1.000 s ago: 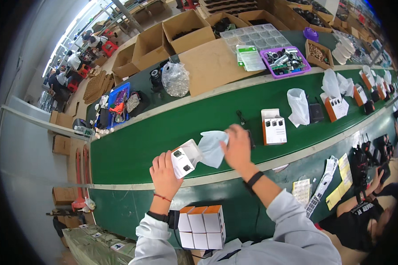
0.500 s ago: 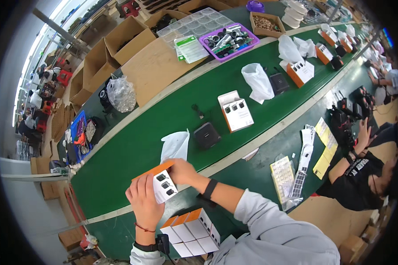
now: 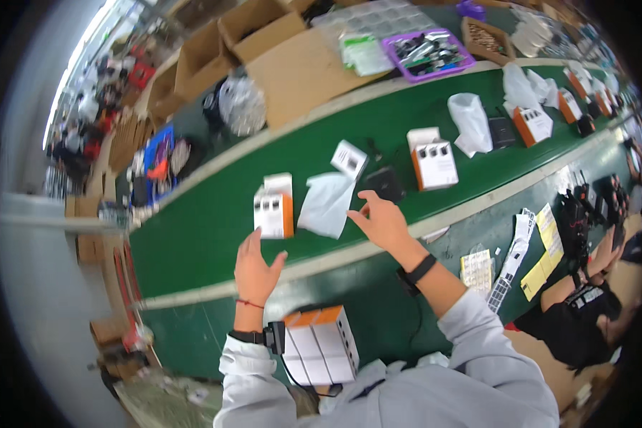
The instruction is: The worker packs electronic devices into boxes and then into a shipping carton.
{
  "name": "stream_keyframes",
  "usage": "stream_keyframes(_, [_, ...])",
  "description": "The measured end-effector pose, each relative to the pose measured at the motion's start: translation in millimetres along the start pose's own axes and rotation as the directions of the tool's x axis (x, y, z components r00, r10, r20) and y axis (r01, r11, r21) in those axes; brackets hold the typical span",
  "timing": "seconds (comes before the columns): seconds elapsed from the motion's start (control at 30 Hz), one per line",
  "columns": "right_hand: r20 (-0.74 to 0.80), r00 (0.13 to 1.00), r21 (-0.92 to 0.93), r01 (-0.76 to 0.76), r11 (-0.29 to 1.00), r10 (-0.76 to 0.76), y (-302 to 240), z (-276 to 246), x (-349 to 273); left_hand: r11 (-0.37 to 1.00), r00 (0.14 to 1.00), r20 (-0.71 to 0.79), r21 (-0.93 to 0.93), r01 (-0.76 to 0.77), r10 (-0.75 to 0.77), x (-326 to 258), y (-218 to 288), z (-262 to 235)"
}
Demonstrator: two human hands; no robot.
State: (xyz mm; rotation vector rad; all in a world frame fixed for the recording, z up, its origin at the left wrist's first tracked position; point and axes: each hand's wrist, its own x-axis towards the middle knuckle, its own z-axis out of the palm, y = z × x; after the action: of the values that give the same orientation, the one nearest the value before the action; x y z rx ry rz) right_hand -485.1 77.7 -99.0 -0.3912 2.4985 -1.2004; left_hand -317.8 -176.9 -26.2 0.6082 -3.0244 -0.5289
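Observation:
My left hand (image 3: 257, 271) has its fingers spread and holds nothing. It is just below a small white and orange carton (image 3: 269, 216) standing on the green belt, its flap raised. My right hand (image 3: 383, 221) is empty too, thumb and forefinger apart, at the right edge of a whitish plastic bag (image 3: 326, 205). Beyond its fingertips lies a flat black device (image 3: 385, 184). A small white printed packet (image 3: 349, 160) rests behind the bag. Close to my body, a block of several white and orange cartons (image 3: 317, 353) stands on the near worktop.
Another open carton (image 3: 436, 165), a plastic bag (image 3: 469, 125) and more cartons line the belt (image 3: 207, 250) to the right. A purple tray of metal parts (image 3: 428, 55) is behind it. Yellow label sheets (image 3: 542, 250) and a co-worker (image 3: 574, 321) are at right.
Both hands have let go of the carton, which now stands on the belt. My right hand has moved right, toward the bag and black device. The white packet now shows. The view has shifted.

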Motion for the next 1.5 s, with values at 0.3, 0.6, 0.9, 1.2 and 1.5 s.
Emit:
stream_keyframes(0.3, [0.626, 0.244, -0.040, 0.959, 0.282, -0.740, -31, 43, -191, 0.992, 0.990, 0.120, 0.089, -0.087, 0.077, -179, -30, -70])
stream_keyframes(0.6, [0.524, 0.315, -0.333, 0.931, 0.150, -0.791, 21, 42, -222, 0.986, 0.990, -0.066, -0.105, -0.127, 0.121, -280, 8, -88])
stream_keyframes(0.9, [0.185, 0.975, -0.283, -0.071, 0.957, 0.127, 0, -51, -276, 0.901, 0.939, 0.053, -0.306, -0.308, 0.339, -284, 130, -12])
stream_keyframes(1.2, [0.391, 0.918, 0.147, -0.142, 0.979, 0.074, -30, -104, -379, 0.651, 0.883, 0.120, -0.721, -0.236, 0.454, -286, 160, 8])
stream_keyframes(1.5, [0.469, 0.528, -0.061, 0.819, 0.570, -0.708, -57, -117, -376, 0.447, 0.805, 0.458, -0.851, 0.275, 0.377, -279, 141, -8])
